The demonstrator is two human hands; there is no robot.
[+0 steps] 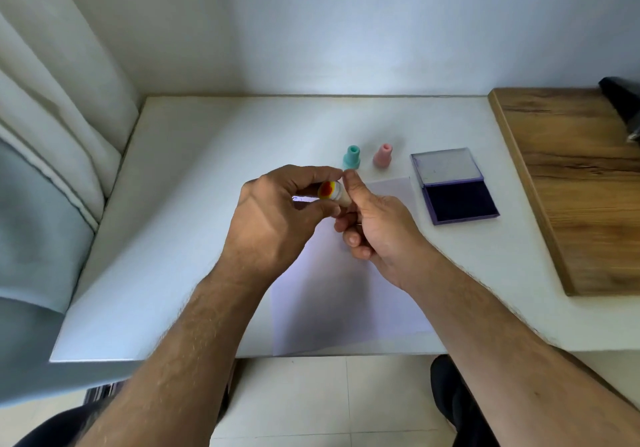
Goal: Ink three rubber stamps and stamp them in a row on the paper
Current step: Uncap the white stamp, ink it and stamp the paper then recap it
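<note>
Stamp (pixel 333 193) in hand, held above the far end of the paper (pixel 349 294) between both hands. We see the right hand (pixel 377 235) wrapped around its pale handle, thumb up along the side, while the left hand (pixel 277 211) pinches the head end between thumb and fingertips; both grips are narrow and closed on the same piece. Its long axis lies roughly left to right and slightly tilted, with the round face turned left and toward us, showing an orange-red patch on a yellow ground. Whether a cap is on that face we cannot tell.

From this grip the ink pad (pixel 462 204) lies to the right, open, its dark purple pad nearer us and its grey lid hinged back on the far side. The right hand is the nearer of the two to it, so we judge that the face must be swung downward and carried right before inking.

Two further stamps stand upright just beyond the hands: a teal stamp (pixel 351 157) and a pink stamp (pixel 382 156), side by side on the white table (pixel 194 204). The visible paper bears no print, so we judge that the row is not yet begun.
</note>
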